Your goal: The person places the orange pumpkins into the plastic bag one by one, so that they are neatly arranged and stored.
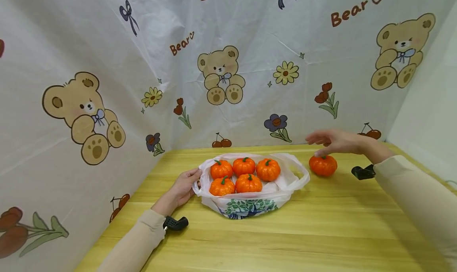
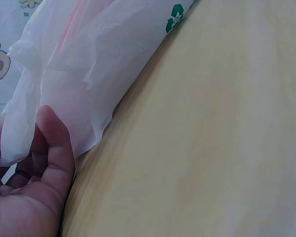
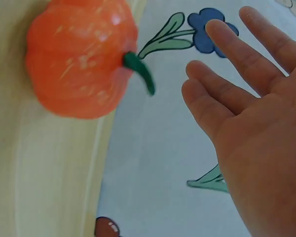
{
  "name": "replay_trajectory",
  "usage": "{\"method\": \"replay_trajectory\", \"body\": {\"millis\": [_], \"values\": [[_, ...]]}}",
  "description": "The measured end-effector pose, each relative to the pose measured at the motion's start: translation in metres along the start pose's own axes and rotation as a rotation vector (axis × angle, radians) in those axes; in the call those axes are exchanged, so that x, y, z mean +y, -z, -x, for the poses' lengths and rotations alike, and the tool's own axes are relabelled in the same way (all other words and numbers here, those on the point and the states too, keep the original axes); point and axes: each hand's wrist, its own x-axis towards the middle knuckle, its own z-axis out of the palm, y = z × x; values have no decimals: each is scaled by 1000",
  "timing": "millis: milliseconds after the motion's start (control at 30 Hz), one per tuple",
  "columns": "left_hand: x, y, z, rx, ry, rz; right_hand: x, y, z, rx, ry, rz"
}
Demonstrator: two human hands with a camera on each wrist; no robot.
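A white plastic bag with a green tree print stands open on the table, several small orange pumpkins inside it. At the bag's left end my left hand holds the handle; in the left wrist view the thumb and curled fingers are about the thin plastic. One more pumpkin, with a green stem, sits on the table right of the bag. My right hand hovers just over it, fingers extended. In the right wrist view the palm faces the pumpkin, with a gap between.
The pale wooden table reaches back to a white sheet printed with bears and flowers. This sheet also hangs along the left side. A plain white wall rises at the right.
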Motion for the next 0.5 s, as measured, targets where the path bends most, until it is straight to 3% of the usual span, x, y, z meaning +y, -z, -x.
{"method": "replay_trajectory", "body": {"millis": [167, 500], "values": [[-2, 3, 3, 0, 4, 7, 23, -7, 4, 38, 2, -26], [1, 2, 0, -18, -5, -6, 49, -14, 6, -12, -73, -153]]}}
